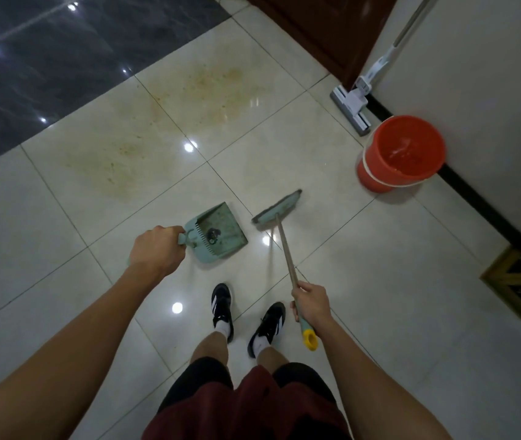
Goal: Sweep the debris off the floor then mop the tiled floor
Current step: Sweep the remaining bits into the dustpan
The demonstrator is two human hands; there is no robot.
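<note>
Pale-green plastic dustpan (218, 231), handle hidden in the clenched left hand (157, 249); wooden-handled green broom (280, 208), bristles blurred, gripped by the right hand (311, 304); open tiled floor (380, 281) ahead.

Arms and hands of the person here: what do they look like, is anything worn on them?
Both arms are bare as far up as the head view shows: no sleeves in sight. The left hand and right hand wear no gloves, and no watch, ring or bracelet shows on the wrists or fingers that are visible. There are no markings on them that I can make out.
</note>
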